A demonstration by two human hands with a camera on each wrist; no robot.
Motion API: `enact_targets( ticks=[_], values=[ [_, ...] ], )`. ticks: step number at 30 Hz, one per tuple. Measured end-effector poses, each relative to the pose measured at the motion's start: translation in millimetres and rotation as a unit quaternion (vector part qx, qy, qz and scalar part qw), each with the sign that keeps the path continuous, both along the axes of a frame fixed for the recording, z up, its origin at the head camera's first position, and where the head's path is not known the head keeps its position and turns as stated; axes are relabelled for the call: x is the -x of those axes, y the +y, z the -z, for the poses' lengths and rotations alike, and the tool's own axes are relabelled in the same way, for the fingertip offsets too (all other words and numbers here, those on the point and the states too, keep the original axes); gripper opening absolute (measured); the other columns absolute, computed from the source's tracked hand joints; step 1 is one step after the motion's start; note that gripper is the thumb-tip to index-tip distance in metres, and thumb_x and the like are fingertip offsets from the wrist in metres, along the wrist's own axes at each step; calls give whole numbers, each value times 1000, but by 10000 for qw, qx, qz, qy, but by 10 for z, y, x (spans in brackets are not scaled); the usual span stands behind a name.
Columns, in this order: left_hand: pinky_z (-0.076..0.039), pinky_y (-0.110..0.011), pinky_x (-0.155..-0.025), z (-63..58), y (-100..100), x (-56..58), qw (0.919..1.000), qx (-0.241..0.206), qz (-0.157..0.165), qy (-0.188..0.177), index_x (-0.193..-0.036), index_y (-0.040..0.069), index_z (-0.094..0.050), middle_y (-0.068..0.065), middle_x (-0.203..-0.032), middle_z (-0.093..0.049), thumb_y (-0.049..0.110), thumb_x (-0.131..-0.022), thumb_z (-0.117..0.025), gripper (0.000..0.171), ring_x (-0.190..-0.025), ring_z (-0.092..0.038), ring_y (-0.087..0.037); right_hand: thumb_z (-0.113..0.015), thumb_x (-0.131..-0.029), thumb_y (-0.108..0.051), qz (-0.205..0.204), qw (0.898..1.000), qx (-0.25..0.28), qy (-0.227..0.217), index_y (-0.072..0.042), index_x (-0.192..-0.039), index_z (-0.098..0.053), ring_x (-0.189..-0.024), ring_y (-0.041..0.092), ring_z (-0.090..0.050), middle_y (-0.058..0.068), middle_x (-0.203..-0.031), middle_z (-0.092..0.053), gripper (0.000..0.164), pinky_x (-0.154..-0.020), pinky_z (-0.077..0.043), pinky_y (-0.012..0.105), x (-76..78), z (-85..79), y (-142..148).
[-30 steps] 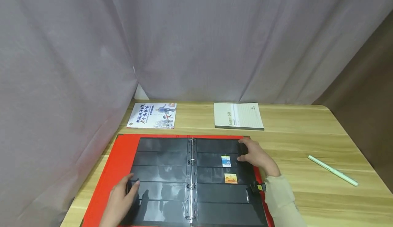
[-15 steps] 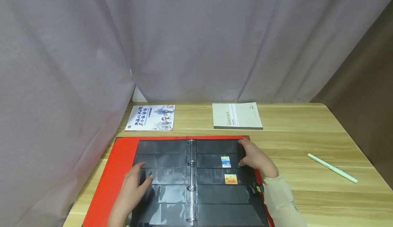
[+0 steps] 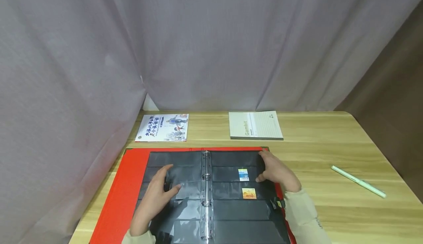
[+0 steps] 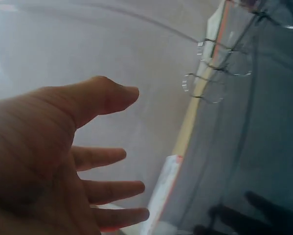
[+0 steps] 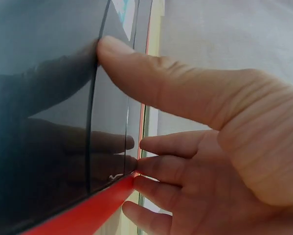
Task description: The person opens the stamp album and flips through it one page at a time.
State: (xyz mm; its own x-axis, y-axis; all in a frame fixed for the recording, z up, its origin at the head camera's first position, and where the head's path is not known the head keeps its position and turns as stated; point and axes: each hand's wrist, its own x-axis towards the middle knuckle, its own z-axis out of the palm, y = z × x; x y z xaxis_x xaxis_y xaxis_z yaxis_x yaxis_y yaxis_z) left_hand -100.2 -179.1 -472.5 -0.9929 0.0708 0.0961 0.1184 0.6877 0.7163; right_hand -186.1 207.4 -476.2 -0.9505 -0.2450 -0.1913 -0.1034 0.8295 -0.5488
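Note:
A red ring-bound stamp album lies spread on the table, with black pocket pages on both sides of its metal rings. A blue-and-white stamp and an orange stamp sit in pockets of the right page. Over the left page, my left hand holds nothing; the left wrist view shows its thumb and fingers spread apart. My right hand is at the right page's upper outer edge. In the right wrist view its thumb rests on the page, with straight fingers at the edge.
Behind the album lie a white picture-covered booklet and, to the right, a pale green notebook. A light green pen is on the wooden table at right. A grey curtain hangs along the back and left.
My left hand has moved right and away from me, from the left page's outer edge to above that page. The right hand stays nearly where it was at the right page's edge.

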Motion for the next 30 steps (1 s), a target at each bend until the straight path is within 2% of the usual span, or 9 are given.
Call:
enact_targets(
  ticks=[3,5,9,13,21,30],
  values=[
    [-38,-63,-106,77,36,29,9999,11,120,61,-144,-1,-49,-25,-147,-49,15,-83,-83,72,-134,-45,-44,-93,-66,-5,52,10000,-60,-52,19,-144,-36,-141,53,-30,38,-153,-30,99,-111,-31,61,1,-7,-1],
    [-33,-68,-106,118,63,34,9998,98,191,57,-143,-1,-50,-26,-147,-48,16,-81,-84,73,-137,-42,-47,-93,-66,-6,28,9999,-111,-46,18,-144,-38,-141,53,-29,37,-154,-30,99,-112,-31,61,2,-14,-5],
    [-21,-80,-103,172,105,12,9991,238,318,-172,-145,1,-49,-25,-148,-47,17,-77,-86,79,-140,-34,-53,-93,-66,-8,-93,9998,-176,-19,19,-143,-38,-143,53,-27,36,-155,-29,98,-113,-29,61,-5,-25,-12],
    [-13,-82,-103,208,120,-19,9982,281,392,-353,-147,2,-48,-23,-151,-45,16,-74,-88,84,-141,-30,-55,-94,-67,-10,-189,9996,-189,72,18,-144,-38,-141,53,-31,36,-152,-34,99,-112,-31,60,-13,-40,-29],
    [-7,-80,-106,212,172,-22,9957,440,425,-693,-147,4,-48,-26,-154,-40,17,-72,-90,87,-144,-24,-53,-95,-65,-10,-215,9986,-401,266,17,-143,-40,-124,48,-51,34,-137,-52,99,-106,-41,57,-9,-49,-46],
    [-7,-80,-106,218,271,-12,9933,797,504,-669,-143,3,-52,-31,-154,-34,19,-72,-91,83,-144,-21,-55,-97,-59,-5,-120,9960,-661,596,12,-131,-54,-93,35,-63,22,-105,-68,86,-89,-52,53,-32,-109,-99]
  ],
)
